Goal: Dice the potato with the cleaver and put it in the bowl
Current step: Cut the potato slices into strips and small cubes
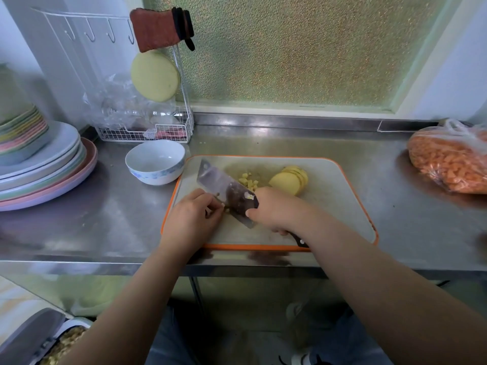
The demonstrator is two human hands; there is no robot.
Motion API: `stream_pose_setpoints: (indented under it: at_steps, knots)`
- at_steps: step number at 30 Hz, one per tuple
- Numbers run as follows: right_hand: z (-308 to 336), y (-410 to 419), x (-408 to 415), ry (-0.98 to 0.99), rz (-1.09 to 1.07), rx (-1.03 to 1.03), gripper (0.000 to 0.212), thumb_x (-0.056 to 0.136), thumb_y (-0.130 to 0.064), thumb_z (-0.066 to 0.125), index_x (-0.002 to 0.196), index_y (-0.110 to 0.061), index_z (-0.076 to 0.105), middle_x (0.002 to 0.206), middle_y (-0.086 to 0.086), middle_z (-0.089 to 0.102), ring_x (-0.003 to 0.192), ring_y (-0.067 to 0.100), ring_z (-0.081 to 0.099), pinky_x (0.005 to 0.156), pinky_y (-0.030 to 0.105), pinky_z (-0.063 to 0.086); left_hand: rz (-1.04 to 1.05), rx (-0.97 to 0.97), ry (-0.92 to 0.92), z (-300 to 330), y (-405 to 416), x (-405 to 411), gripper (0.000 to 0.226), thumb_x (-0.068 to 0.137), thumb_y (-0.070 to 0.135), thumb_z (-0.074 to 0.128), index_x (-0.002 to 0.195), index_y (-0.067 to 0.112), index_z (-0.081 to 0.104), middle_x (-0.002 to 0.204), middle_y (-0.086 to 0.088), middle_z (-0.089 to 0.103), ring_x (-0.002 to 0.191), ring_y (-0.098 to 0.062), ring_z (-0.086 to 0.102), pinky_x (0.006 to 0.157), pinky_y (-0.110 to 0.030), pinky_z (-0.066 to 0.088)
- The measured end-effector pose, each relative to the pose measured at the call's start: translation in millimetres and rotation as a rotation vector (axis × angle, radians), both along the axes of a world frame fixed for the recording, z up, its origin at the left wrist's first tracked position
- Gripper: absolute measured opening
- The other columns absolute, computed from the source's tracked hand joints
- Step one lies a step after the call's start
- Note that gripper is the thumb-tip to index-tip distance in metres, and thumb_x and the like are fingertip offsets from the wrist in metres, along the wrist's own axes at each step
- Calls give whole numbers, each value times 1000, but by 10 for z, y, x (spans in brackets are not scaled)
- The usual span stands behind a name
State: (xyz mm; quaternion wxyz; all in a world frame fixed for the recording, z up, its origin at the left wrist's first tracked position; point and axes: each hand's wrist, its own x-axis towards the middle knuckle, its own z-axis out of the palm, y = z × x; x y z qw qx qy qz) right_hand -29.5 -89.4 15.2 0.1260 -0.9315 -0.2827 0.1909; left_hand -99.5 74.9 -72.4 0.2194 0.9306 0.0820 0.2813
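Observation:
An orange-rimmed grey cutting board (329, 206) lies on the steel counter. My right hand (274, 209) grips the cleaver (224, 188) by its handle, the blade angled toward the far left. My left hand (192, 214) rests on the board against the blade's left side, fingertips curled over small potato pieces that are mostly hidden. A little heap of yellow potato dice (249, 181) lies beyond the blade. To its right sits a stack of potato slices (290, 179). The white bowl (155, 162) stands just off the board's far left corner, with nothing in it.
Stacked pastel plates (44, 177) fill the counter's left. A wire rack (147, 130) with cloths and plastic stands behind the bowl. A bag of orange diced carrot (450, 162) lies at the far right. The counter's front edge runs just below the board.

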Motion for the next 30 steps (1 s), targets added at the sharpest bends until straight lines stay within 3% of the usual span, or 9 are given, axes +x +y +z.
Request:
stream_pose_setpoints:
  at_steps: [4,6,10,20,25,30]
  knots:
    - [0,-83,83,19,-75,33,21,94,-22,49,105,-6,57,69,9,55,52,25,55,45,26,44,10,7,-4,-8,6,-5,13,78,22,72,71,19,61,78,3,56,73,-21,54,63,-31,44]
    - [16,-89,49,-18,-58,37,23,94,-24,49,107,-7,57,76,9,57,61,24,56,47,26,41,2,-2,-17,-14,25,3,9,78,23,72,75,22,64,82,5,55,78,-21,54,67,-32,46]
    - [86,-51,-58,-152,7,67,24,95,-26,48,109,-7,56,101,15,63,85,30,56,64,29,35,55,-96,-56,-5,0,-13,12,76,24,74,82,23,63,90,8,51,83,-16,54,70,-28,45]
    - [86,65,-170,-251,134,-27,19,95,-19,49,110,-9,57,90,8,58,74,23,49,58,28,35,25,-18,-14,17,-5,-36,14,74,13,68,68,19,57,71,4,53,66,-19,51,59,-34,46]
    - [-23,102,-190,-188,105,-71,21,96,-20,49,112,-10,56,87,7,55,80,24,54,65,31,40,39,-13,4,22,5,-42,12,74,17,70,69,19,59,72,5,54,69,-18,51,59,-30,43]
    - [27,48,-76,-43,45,-15,19,95,-25,50,107,-11,55,74,2,50,63,18,50,52,27,41,39,-22,28,31,11,-52,12,77,21,70,72,20,60,76,5,56,74,-18,52,63,-32,45]
